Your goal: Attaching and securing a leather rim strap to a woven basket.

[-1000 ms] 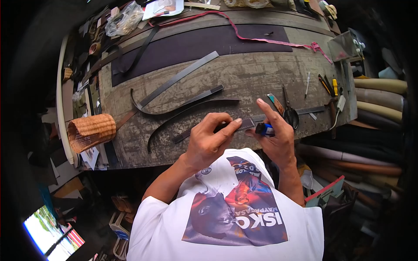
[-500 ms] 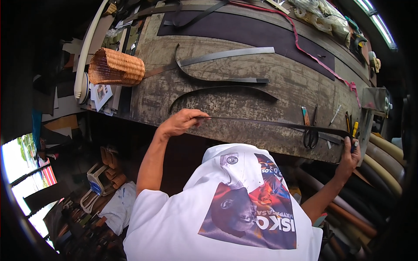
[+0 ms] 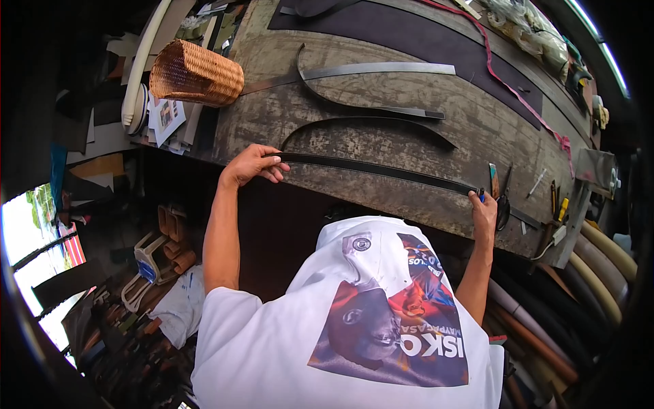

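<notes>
A long dark leather strap (image 3: 375, 168) is stretched just above the near edge of the worn workbench (image 3: 255, 126). Its left end is pinched between the thumb and fingers of my left hand (image 3: 251, 165). My right hand (image 3: 484, 215) grips the other end, and a blue pen (image 3: 482, 195) shows at the same fingertips. Beyond it lie two loose dark straps, one curved (image 3: 371, 123) and one bent in an S (image 3: 327, 102). A flat metal ruler (image 3: 388, 69) rests farther back. Scissors (image 3: 503, 208) with dark handles lie beside my right hand.
A wicker basket (image 3: 211, 71) lies on its side at the left. Across the back are a dark leather sheet (image 3: 402, 42) and a pink tape (image 3: 490, 65). A yellow-handled tool (image 3: 563, 208) and a white pen (image 3: 537, 183) sit at right, above several leather rolls (image 3: 593, 290).
My right hand has moved left, away from the bench's right end, past the scissors. The strap has turned to show its broad face. The whole view has shifted slightly.
</notes>
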A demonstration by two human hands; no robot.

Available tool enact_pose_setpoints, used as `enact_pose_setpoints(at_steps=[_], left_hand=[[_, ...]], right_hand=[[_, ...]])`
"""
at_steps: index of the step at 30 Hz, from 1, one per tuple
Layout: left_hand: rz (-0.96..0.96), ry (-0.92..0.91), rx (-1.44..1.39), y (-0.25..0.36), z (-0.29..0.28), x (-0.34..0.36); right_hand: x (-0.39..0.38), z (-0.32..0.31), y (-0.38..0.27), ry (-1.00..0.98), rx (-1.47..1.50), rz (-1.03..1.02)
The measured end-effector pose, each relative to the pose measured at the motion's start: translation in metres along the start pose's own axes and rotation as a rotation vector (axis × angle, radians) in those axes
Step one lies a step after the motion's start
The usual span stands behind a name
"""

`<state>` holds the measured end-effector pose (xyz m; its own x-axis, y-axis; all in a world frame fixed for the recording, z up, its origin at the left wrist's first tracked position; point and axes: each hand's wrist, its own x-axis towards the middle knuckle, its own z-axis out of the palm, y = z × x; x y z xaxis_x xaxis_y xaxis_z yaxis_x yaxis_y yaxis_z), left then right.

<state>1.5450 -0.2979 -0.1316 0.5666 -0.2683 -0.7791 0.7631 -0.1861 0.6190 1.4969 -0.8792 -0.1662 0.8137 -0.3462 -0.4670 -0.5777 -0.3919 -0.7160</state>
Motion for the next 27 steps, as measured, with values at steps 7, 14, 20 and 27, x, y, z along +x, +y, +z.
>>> enact_pose_setpoints(at_steps=[7, 14, 20, 27], left_hand=[[0.067, -0.018, -0.302, -0.020, -0.017, 0.006], [0.072, -0.029, -0.338, -0.019, -0.013, 0.006], [0.040, 0.121, -0.142, -0.002, -0.001, 0.007], [0.047, 0.296, 0.110, 0.000, 0.010, 0.003]], right_hand=[[-0.004, 0.007, 0.010, 0.019, 0.007, 0.047], [-0.003, 0.012, 0.031, 0.026, 0.067, 0.032], [-0.006, 0.018, 0.032, 0.065, 0.117, 0.020], [-0.008, 0.020, 0.053, 0.218, -0.218, -0.007]])
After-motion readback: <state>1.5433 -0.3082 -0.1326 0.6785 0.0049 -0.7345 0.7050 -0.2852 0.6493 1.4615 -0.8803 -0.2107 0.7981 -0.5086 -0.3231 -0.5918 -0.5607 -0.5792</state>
